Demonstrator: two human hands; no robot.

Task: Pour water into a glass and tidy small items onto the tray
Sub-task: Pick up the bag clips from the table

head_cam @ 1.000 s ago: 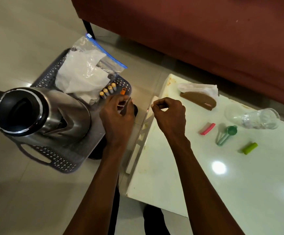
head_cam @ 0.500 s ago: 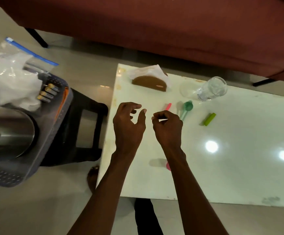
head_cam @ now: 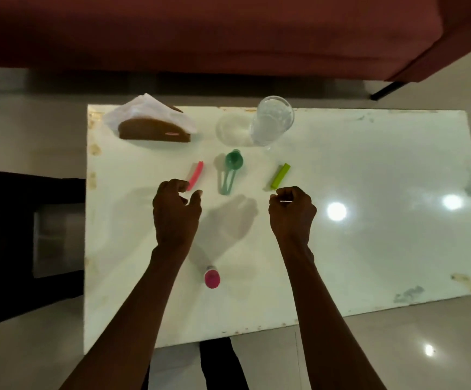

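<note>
A clear glass [head_cam: 271, 122] holding water stands at the far middle of the white table [head_cam: 383, 235]. In front of it lie a pink stick [head_cam: 195, 175], a teal measuring spoon [head_cam: 230, 173] and a lime-green stick [head_cam: 280, 176]. My left hand [head_cam: 176, 212] hovers with loosely curled fingers just short of the pink stick's near end, holding nothing. My right hand [head_cam: 292, 213] is curled into a loose fist right below the green stick; nothing shows in it. A clear bottle with a pink cap [head_cam: 211, 278] stands between my forearms. The tray is out of view.
A brown napkin holder [head_cam: 154, 130] with white tissues sits at the table's far left corner. A dark stool [head_cam: 28, 249] stands left of the table. A maroon sofa [head_cam: 200, 32] runs along the far side. Ceiling lights glare on the table's right half.
The view has swung right, from the tray with the kettle to the table. Both hands moved from the tray side to over the table and spread apart, left near the pink stick, right near the green one.
</note>
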